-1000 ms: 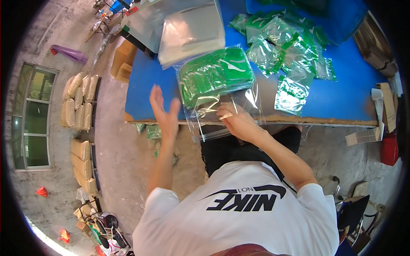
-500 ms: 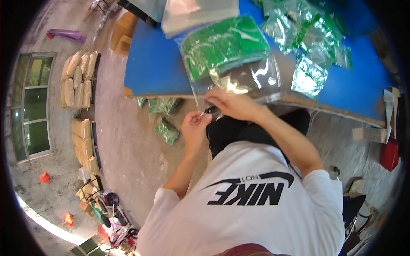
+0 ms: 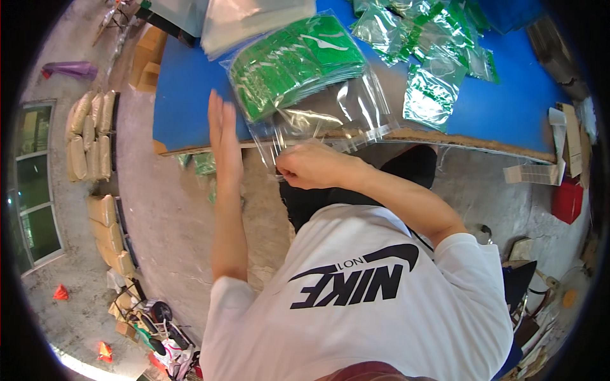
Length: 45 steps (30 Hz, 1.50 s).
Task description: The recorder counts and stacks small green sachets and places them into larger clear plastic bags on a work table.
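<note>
A large clear plastic bag lies across the table's near edge, with a stack of flat green packets inside its far part. Its clear mouth end hangs over the edge toward me. My right hand is closed at the bag's near left corner and grips the film there; its fingertips are partly hidden. Left of the bag, my left hand is raised on edge, fingers stretched out and somewhat blurred, with nothing in it.
The blue tabletop carries a pile of clear-and-green packets on the right and a stack of clear bags at the back. Green packets lie on the floor below. A cardboard box stands off the left end.
My left hand has let go of the bag's corner and moved up and left, its fingers now straight. My right hand has come down to that corner and closed on it.
</note>
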Each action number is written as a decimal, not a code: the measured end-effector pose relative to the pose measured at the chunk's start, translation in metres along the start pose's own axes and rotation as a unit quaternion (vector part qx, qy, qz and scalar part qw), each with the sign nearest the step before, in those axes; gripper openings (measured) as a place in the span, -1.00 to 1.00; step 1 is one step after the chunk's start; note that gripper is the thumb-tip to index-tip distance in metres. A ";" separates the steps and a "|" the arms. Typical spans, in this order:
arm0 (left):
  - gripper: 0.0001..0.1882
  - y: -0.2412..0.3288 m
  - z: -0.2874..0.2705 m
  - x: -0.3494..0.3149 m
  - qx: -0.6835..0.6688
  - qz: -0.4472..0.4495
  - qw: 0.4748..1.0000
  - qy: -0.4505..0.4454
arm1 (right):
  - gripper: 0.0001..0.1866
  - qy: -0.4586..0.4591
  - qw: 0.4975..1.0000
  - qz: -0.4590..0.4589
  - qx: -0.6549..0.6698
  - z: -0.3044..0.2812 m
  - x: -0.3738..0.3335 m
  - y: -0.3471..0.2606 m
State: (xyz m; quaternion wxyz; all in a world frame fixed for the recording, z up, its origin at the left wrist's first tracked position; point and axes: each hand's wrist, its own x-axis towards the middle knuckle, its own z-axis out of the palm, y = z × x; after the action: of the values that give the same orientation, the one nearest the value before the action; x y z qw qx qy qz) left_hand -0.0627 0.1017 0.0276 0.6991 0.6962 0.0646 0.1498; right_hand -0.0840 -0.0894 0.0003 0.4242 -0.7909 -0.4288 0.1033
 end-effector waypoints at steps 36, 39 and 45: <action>-0.77 -0.035 -0.037 -0.040 0.374 0.406 0.826 -0.112 | -0.66 0.163 0.933 -0.031 -0.320 -0.134 -0.112 0.054; -0.85 -0.015 -0.026 -0.030 0.315 0.362 0.874 -0.074 | -0.75 0.204 0.944 -0.031 -0.259 -0.145 -0.098 0.056; -0.83 0.096 0.003 0.090 0.180 0.259 0.946 0.075 | -0.85 0.414 0.886 0.074 -0.193 -0.254 -0.009 0.023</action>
State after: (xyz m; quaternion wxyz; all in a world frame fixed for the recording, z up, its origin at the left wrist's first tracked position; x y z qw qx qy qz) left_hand 0.0117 0.1241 0.1337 0.4929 0.7898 -0.0399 0.3629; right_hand 0.0575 -0.2504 0.1380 0.3929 -0.8577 -0.1657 -0.2873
